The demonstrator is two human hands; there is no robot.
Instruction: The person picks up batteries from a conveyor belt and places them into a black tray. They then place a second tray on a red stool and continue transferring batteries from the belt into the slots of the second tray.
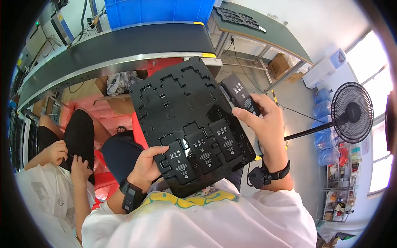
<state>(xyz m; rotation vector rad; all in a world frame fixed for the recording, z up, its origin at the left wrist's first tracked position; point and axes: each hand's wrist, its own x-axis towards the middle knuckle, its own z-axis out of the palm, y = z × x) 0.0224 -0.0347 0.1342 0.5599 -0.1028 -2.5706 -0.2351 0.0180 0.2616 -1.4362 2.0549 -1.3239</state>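
A black plastic tray (175, 111) with shaped pockets is tilted in front of my chest. My left hand (145, 166) grips its near left edge, thumb lying on top. In the tray's near row lie three flat black batteries: a left one (179, 163), a middle one (202, 152) and a right one (225, 139). The pockets of the far part hold no batteries. Just off the tray's right edge, my right hand (268, 122) pinches a flat black battery (239, 91) between thumb and fingers. Whether a second battery lies against it, I cannot tell.
Beyond the tray runs a conveyor belt (124, 44), with a blue crate (157, 11) behind it. A green-topped table (277, 35) with another black tray (240, 17) stands far right. A black fan (352, 111) is at right. A co-worker's hands (56, 153) are at left.
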